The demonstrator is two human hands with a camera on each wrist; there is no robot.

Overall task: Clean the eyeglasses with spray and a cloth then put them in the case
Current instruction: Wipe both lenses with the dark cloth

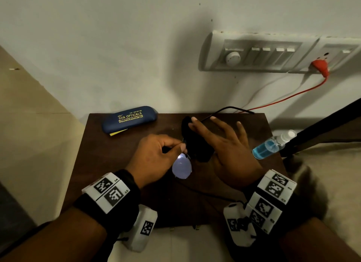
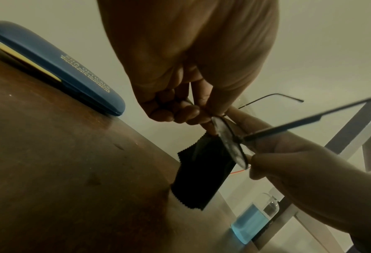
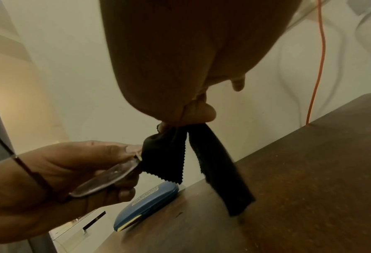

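My left hand [image 1: 180, 145] pinches the thin-framed eyeglasses [image 1: 181, 168] near the bridge; one lens shines below my fingers. My right hand [image 1: 218, 142] pinches a black cloth [image 1: 195, 144] against the other lens, which is hidden, with its remaining fingers spread. In the right wrist view the cloth [image 3: 165, 157] hangs from my right hand [image 3: 180, 119] beside the bare lens [image 3: 106, 178]. The shut blue case [image 1: 130, 119] lies at the table's back left. A spray bottle [image 1: 271, 144] of blue liquid lies at the right edge.
The small dark wooden table [image 1: 125, 164] stands against a white wall. A switchboard [image 1: 259, 52] with a red plug [image 1: 320, 66] and cord is on the wall. A black pole [image 1: 322, 127] slants past the table's right side. A yellow strip [image 1: 117, 133] peeks from the case.
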